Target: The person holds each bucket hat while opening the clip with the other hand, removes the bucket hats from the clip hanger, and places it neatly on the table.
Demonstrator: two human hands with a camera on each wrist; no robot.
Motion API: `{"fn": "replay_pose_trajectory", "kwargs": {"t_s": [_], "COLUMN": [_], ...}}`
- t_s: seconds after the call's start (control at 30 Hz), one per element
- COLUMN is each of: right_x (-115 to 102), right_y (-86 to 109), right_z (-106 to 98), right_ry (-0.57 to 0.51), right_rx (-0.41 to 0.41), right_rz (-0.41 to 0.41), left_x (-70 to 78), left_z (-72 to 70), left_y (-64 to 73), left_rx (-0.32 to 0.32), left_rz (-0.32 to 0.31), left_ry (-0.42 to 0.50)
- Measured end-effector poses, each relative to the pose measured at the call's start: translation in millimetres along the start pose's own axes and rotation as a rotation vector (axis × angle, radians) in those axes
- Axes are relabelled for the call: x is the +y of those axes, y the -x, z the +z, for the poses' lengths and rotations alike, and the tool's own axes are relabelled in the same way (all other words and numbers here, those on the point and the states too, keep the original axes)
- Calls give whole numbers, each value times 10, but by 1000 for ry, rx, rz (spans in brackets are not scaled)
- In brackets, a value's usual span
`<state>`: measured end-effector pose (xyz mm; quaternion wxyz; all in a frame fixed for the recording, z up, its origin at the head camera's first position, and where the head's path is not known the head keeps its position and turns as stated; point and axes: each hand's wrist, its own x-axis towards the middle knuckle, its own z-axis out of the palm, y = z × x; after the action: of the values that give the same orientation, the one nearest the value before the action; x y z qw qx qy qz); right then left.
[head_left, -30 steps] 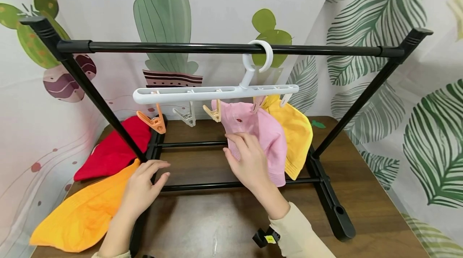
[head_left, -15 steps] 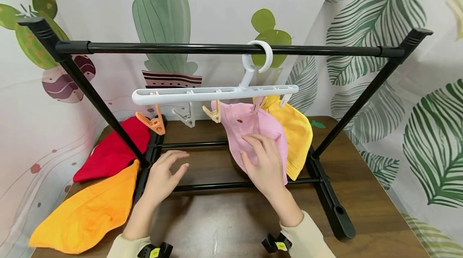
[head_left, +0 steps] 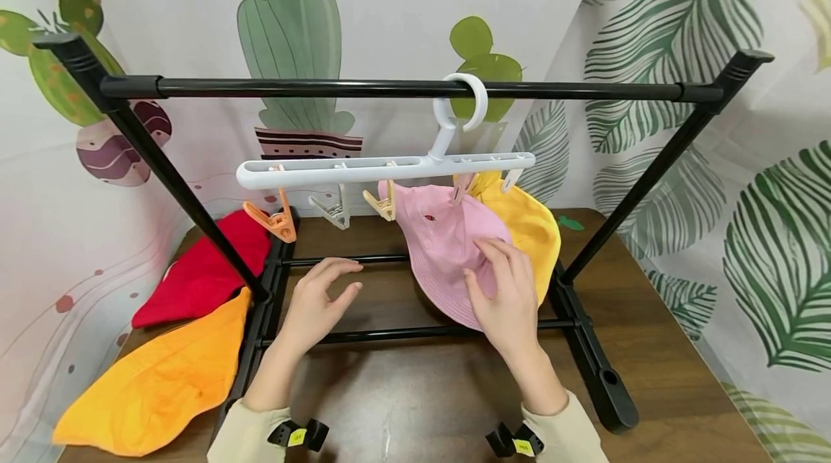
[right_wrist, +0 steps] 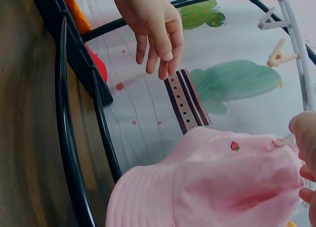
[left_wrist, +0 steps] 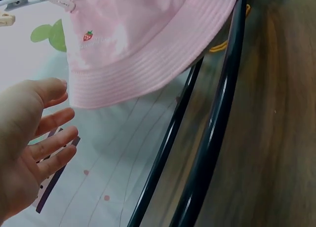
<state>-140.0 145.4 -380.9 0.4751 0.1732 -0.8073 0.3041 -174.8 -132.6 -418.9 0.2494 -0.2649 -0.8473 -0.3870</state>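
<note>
A pink bucket hat (head_left: 438, 254) with a small strawberry mark hangs from a pink clip (head_left: 462, 187) on the white hanger (head_left: 363, 172). My right hand (head_left: 509, 304) is in front of the hat's right side, fingers loosely bent and gripping nothing; contact with the cloth is unclear. Behind it, a yellow hat (head_left: 539, 232) hangs from a white clip (head_left: 512, 179). My left hand (head_left: 319, 308) is held to the left of the pink hat, apart from it, with relaxed fingers. Orange (head_left: 279, 223), grey (head_left: 335, 212) and beige (head_left: 384, 202) clips dangle without hats.
A black rack (head_left: 292, 88) carries the hanger on its top bar. Its lower bars (head_left: 389, 334) cross in front of the hands' reach. On the wooden table (head_left: 389, 405) at left lie a red hat (head_left: 201, 268) and an orange hat (head_left: 156, 376). A printed curtain stands behind.
My right hand has moved rightward across the pink hat, whose brim has swung to face more forward. My left hand has moved right and slightly up, away from the orange hat.
</note>
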Motion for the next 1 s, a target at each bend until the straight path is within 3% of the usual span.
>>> {"fn": "replay_pose_trajectory", "kwargs": {"t_s": [0.3, 0.6, 0.8, 1.0], "right_x": [139, 287, 371, 419], "right_y": [35, 42, 50, 66], "right_z": [-93, -145, -160, -167], "right_ry": [-10, -9, -29, -50], "right_rx": [47, 46, 5, -92], "right_rz": [97, 177, 223, 294], "left_x": [81, 192, 290, 376], "left_z": [131, 218, 249, 282], "left_y": [-110, -330, -506, -686], "left_rx": [11, 52, 39, 21], "left_rz": [5, 88, 105, 120], "left_ry": [52, 115, 130, 135]}}
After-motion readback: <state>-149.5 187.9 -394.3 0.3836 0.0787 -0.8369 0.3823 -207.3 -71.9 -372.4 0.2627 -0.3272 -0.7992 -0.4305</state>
